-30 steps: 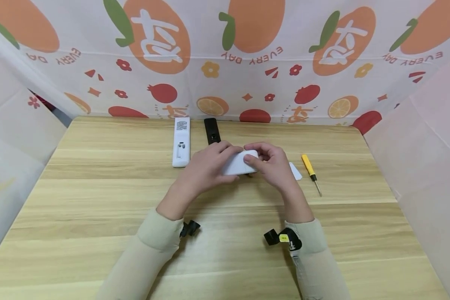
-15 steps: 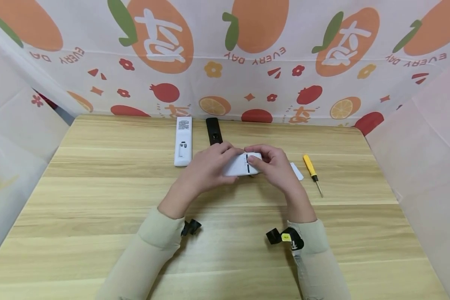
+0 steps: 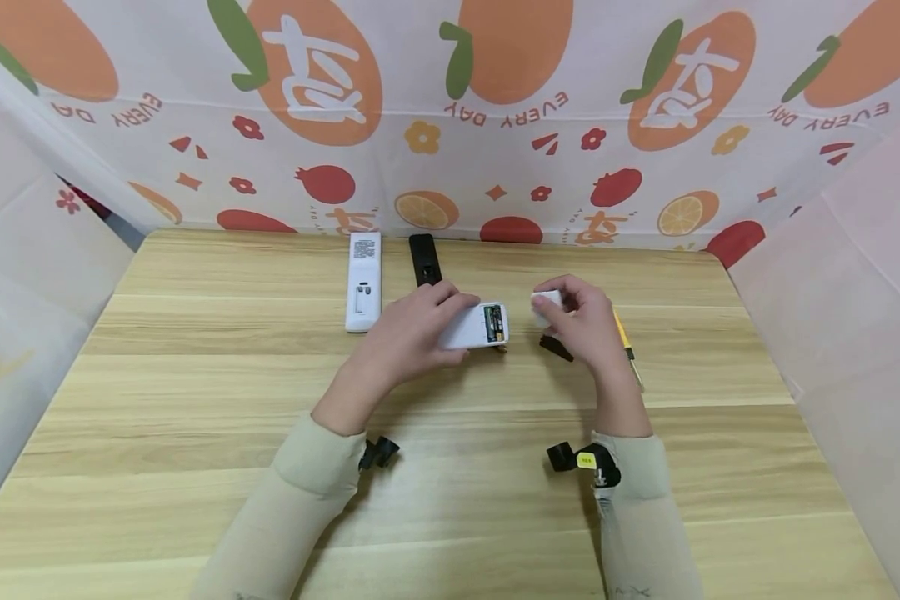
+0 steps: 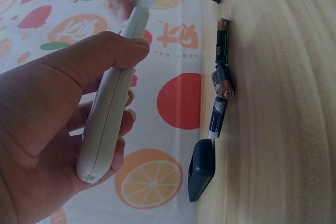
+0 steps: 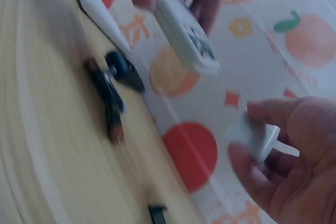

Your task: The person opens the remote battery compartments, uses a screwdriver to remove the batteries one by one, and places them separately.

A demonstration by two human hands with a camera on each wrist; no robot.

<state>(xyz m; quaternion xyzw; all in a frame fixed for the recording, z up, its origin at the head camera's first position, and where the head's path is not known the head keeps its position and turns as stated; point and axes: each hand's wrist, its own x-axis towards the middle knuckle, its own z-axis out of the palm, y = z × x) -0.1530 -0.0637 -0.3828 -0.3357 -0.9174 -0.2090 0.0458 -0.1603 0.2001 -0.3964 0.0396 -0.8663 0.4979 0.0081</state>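
Note:
My left hand (image 3: 416,329) grips a white remote control (image 3: 465,329) above the table, thumb on one side and fingers on the other. Its battery compartment (image 3: 494,323) is uncovered at the right end, with batteries showing inside. A short way to the right, my right hand (image 3: 585,321) pinches a small white battery cover (image 3: 547,307) between thumb and fingers, apart from the remote. In the left wrist view, loose batteries (image 4: 222,40) lie on the table below the left hand. The right wrist view is blurred, but the battery cover (image 5: 252,135) shows between the fingertips.
A second white remote (image 3: 363,283) lies face down at the back left, its compartment uncovered. Beside it lies a black remote (image 3: 425,260), partly hidden by the left hand. A small dark piece (image 3: 557,347) and a yellow-handled screwdriver (image 3: 624,333) are near the right hand. Patterned cloth (image 3: 495,150) hangs behind the table.
The battery cover slid open, then came off the remote. My right hand has moved right with it, exposing the batteries. The left hand stays almost in place.

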